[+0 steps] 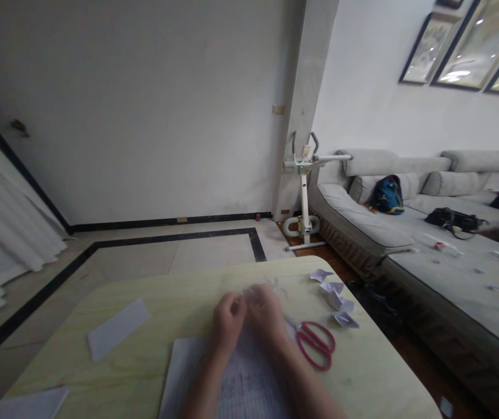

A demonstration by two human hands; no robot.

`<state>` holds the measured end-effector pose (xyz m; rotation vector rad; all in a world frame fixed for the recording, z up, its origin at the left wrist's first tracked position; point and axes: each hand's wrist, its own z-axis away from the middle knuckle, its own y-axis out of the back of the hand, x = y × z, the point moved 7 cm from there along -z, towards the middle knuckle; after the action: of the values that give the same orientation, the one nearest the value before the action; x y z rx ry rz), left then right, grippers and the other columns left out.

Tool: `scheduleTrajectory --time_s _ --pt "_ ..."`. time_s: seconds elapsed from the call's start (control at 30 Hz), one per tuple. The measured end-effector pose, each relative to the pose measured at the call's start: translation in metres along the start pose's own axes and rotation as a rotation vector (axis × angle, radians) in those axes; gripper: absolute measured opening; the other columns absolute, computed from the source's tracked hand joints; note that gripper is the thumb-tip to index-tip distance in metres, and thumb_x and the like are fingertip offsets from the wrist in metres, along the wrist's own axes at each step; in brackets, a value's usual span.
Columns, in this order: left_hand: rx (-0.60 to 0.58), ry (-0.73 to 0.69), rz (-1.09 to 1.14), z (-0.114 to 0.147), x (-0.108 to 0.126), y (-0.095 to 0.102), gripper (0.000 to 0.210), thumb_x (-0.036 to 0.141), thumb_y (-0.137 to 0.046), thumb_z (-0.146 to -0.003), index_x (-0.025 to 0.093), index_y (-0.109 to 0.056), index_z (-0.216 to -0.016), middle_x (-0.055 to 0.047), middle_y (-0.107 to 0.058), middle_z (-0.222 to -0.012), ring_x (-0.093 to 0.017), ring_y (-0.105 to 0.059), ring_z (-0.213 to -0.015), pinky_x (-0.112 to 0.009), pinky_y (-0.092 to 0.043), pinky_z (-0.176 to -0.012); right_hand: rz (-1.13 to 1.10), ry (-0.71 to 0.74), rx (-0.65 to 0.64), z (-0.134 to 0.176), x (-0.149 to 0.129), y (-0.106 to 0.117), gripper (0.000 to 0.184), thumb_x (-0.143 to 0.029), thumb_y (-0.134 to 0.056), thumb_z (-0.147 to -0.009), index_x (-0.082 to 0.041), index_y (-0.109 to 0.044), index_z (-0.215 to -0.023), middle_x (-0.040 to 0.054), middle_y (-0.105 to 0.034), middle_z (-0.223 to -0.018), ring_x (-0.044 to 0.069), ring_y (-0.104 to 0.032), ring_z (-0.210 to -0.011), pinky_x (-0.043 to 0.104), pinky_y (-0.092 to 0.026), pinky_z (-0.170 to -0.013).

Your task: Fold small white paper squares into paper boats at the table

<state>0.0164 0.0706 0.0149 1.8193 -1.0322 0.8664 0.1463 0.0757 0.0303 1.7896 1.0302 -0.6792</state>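
Note:
My left hand (pixel 229 317) and my right hand (pixel 265 311) meet above the far half of the table, fingertips pinched together. Whatever lies between the fingers is too small and blurred to make out. Pale thin scraps (pixel 279 285) show just beyond my right hand. Below my forearms lies a sheet of lined paper (pixel 244 381) with writing on it. Red-handled scissors (pixel 317 344) rest to the right of my right wrist, their blades partly hidden by it. Several small folded white paper pieces (pixel 340 301) stand in a row near the table's right edge.
A white paper strip (pixel 118 329) lies on the left of the pale wooden table (pixel 144 378), and another paper (pixel 33 404) at its near left corner. Beyond the right edge stand a grey sofa (pixel 363 227) with a blue backpack (pixel 388 195) and a white exercise machine (pixel 304 198).

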Motion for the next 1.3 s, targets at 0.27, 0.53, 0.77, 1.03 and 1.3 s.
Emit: scheduleTrajectory --time_s 0.27,0.53,0.77,1.03,1.3 --pt "0.002 0.108 0.128 0.001 -0.005 0.001 0.027 0.043 -0.051 -0.080 0.018 -0.062 -0.082 -0.006 -0.067 -0.076 -0.019 -0.062 -0.070 -0.028 -0.048 -0.064 -0.066 -0.082 0.027 -0.001 0.000 0.004 0.019 -0.014 -0.051 -0.070 -0.017 -0.061 -0.085 0.0034 -0.063 -0.075 0.016 -0.054 -0.065 0.026 -0.041 -0.060" --pt "-0.023 0.169 0.132 0.000 -0.013 -0.001 0.032 0.046 -0.056 -0.076 0.017 -0.065 -0.088 -0.007 -0.069 -0.077 -0.021 -0.065 -0.072 -0.028 -0.050 -0.063 -0.308 -0.164 -0.028 -0.002 -0.002 0.000 0.010 -0.020 -0.052 -0.073 -0.017 -0.061 -0.075 0.0016 -0.061 -0.068 0.016 -0.054 -0.062 0.024 -0.041 -0.056" --pt "-0.019 0.138 0.120 0.000 -0.013 -0.001 0.028 0.043 -0.054 -0.078 0.017 -0.063 -0.082 -0.005 -0.067 -0.074 -0.020 -0.064 -0.070 -0.028 -0.049 -0.064 -0.318 -0.189 -0.003 -0.001 0.003 0.000 0.017 -0.029 -0.055 -0.076 -0.016 -0.059 -0.066 0.0002 -0.057 -0.063 0.014 -0.050 -0.058 0.024 -0.039 -0.055" --pt "-0.122 0.182 0.277 0.002 -0.004 -0.012 0.027 0.041 -0.058 -0.076 0.015 -0.064 -0.082 -0.006 -0.068 -0.077 -0.020 -0.063 -0.074 -0.025 -0.048 -0.066 -0.505 -0.314 -0.022 -0.005 0.016 0.001 0.022 -0.034 -0.058 -0.073 -0.016 -0.057 -0.060 -0.0010 -0.054 -0.055 0.013 -0.048 -0.054 0.023 -0.038 -0.052" --pt "-0.175 0.262 0.341 0.002 -0.006 -0.013 0.026 0.040 -0.059 -0.075 0.014 -0.060 -0.070 -0.002 -0.061 -0.065 -0.015 -0.057 -0.063 -0.022 -0.044 -0.057 -0.544 -0.336 0.018 -0.005 0.022 0.001 0.024 -0.035 -0.056 -0.074 -0.016 -0.055 -0.059 -0.0019 -0.051 -0.054 0.012 -0.046 -0.053 0.023 -0.036 -0.051"
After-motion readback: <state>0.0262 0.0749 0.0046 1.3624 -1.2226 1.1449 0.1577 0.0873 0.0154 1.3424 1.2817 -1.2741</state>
